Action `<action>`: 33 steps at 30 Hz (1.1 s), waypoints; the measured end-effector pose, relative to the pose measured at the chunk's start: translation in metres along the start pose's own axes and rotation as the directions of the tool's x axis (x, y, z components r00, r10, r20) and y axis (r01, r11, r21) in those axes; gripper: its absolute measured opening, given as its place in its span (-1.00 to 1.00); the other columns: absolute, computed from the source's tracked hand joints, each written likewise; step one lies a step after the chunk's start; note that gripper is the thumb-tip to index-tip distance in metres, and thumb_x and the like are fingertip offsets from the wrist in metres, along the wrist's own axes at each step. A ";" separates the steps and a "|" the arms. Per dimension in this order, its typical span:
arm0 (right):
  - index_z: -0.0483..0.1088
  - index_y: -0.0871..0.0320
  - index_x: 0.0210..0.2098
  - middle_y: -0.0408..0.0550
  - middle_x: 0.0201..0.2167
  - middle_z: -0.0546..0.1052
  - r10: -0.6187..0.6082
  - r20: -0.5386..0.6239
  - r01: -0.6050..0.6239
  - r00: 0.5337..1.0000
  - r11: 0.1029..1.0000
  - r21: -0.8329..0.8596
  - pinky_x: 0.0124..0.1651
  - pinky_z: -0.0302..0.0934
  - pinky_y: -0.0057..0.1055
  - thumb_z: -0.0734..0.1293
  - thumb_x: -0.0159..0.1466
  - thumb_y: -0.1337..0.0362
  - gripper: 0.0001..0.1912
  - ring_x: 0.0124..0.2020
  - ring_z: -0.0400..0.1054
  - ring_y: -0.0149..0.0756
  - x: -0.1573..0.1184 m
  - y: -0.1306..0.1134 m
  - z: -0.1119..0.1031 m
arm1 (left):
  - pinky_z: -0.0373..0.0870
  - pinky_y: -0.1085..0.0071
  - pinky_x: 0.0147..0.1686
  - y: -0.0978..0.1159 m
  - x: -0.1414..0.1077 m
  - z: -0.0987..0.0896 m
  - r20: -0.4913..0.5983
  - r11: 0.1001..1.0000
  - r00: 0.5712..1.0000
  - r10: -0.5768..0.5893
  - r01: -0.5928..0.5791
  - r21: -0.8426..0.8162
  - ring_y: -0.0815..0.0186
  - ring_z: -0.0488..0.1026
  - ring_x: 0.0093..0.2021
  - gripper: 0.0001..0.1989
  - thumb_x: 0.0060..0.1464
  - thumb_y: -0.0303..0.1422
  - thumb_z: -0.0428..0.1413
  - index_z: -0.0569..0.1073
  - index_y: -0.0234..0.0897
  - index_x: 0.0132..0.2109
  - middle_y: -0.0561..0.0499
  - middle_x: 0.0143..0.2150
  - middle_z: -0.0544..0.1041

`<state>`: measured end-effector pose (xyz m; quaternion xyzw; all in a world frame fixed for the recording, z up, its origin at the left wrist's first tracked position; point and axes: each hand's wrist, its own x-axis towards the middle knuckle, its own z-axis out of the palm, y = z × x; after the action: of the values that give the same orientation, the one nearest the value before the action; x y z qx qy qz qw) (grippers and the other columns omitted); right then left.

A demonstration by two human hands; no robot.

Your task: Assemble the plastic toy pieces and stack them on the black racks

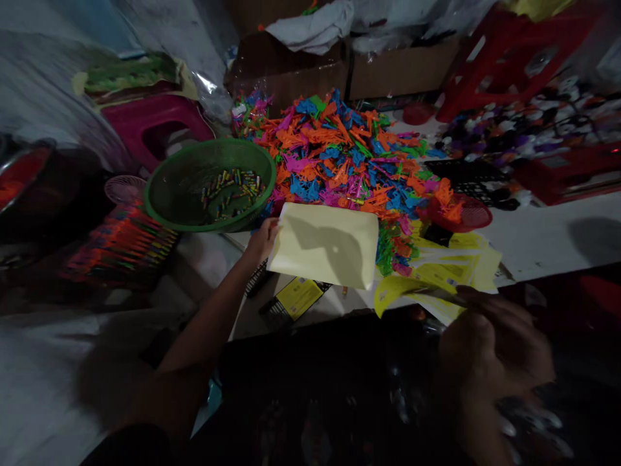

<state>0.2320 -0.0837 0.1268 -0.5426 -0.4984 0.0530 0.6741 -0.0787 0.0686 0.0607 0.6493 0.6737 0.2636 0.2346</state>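
My left hand grips the left edge of a pale yellow sheet, its fingers partly hidden behind it. The sheet is tilted up in front of a heap of plastic pieces, and a shadow falls across it. At the lower right, my right hand is closed, dim and slightly blurred, with its fingertips on a curled yellow printed sheet. More yellow printed sheets lie just beyond that hand. Below the pale sheet, a yellow printed card rests on a black slotted tray.
Orange, blue, pink and green plastic pieces form a large heap behind. A green basin with small multicoloured cylinders stands left. A red basket is at right, near a red stool. Cardboard boxes line the back.
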 end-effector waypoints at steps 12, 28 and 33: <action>0.40 0.17 -0.43 -0.12 -0.49 0.44 0.100 0.141 -0.091 0.985 0.993 -0.070 -0.33 0.24 -0.34 0.39 0.05 0.27 -0.88 -0.43 0.33 -0.34 -0.003 0.037 0.038 | 0.17 0.19 -0.10 -0.083 -0.099 -0.026 -0.072 0.708 0.912 -0.404 0.362 0.607 -0.03 0.24 -0.03 -0.40 -0.08 -0.11 0.06 0.26 -0.32 0.09 -0.27 -0.07 0.31; 0.43 0.14 -0.47 -0.11 -0.47 0.47 0.127 0.241 -0.094 0.962 0.985 -0.146 -0.32 0.26 -0.38 0.38 0.06 0.23 -0.89 -0.42 0.35 -0.35 -0.004 0.034 0.033 | 0.29 0.29 -0.18 -0.064 -0.084 -0.019 0.156 0.809 0.852 -0.500 0.396 0.434 0.05 0.32 -0.05 -0.29 -0.38 -0.21 0.24 0.28 -0.35 -0.01 -0.22 -0.07 0.40; 0.44 0.14 -0.46 -0.12 -0.46 0.48 0.176 0.217 -0.135 0.960 0.972 -0.192 -0.30 0.24 -0.39 0.39 0.04 0.20 -0.86 -0.41 0.36 -0.34 -0.001 0.042 0.031 | 0.35 0.36 -0.28 -0.062 -0.090 -0.062 -0.092 0.850 0.870 -0.484 0.493 0.185 0.19 0.45 -0.25 -0.63 -0.15 -0.30 0.11 0.36 -0.31 -0.13 -0.09 -0.28 0.52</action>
<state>0.2289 -0.0464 0.0910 -0.6273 -0.5323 0.1250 0.5546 -0.1617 -0.0252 0.0642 0.4715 0.8446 0.1387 0.2124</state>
